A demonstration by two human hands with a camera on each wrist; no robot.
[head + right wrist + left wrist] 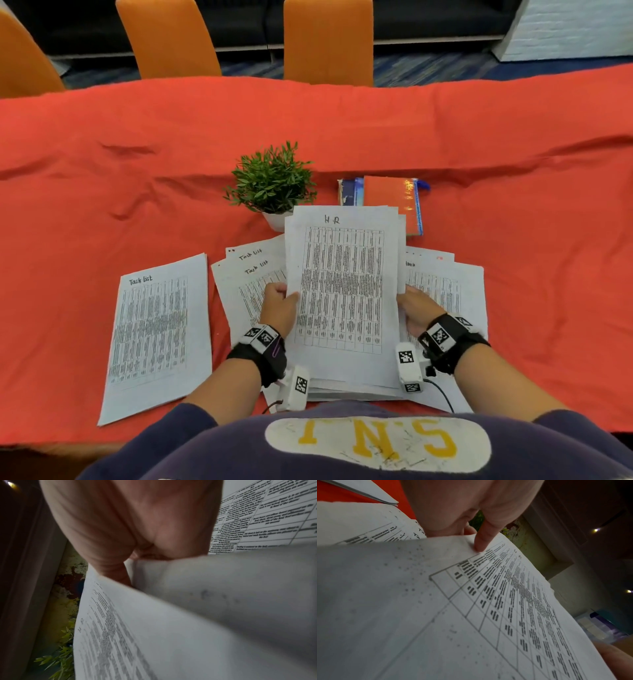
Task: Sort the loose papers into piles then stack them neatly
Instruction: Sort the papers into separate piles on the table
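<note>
both hands on the "h.r" stack, other sheets spread around it

at the near edge of the tabletop (102, 178), right in front of the person's chest, the left hand (279, 308) grips the left edge of a raised stack of papers (342, 291), its thumb lying on the printed face; the left wrist view shows that thumb (480, 543) pressing down beside the table grid. the right hand (416, 310) holds the opposite edge, fingers curled behind the sheets, and the right wrist view shows a digit tucked in between the pages. the top sheet is headed "h.r" by hand above a dense printed table, and the stack tilts up toward the person with its lower edges fanned unevenly.

under and to the left of the held stack lie overlapping sheets marked "task list" (246, 274). further left, apart from them, a tidy task list pile (157, 335) lies flat on the red cloth. to the right, more printed sheets (445, 284) lie spread under the right wrist.

beyond the stack stands a small green plant in a white pot (272, 181), and just to its right lies an orange notebook (392, 198) on top of a blue book. orange chairs (329, 41) stand along the far side.
</note>
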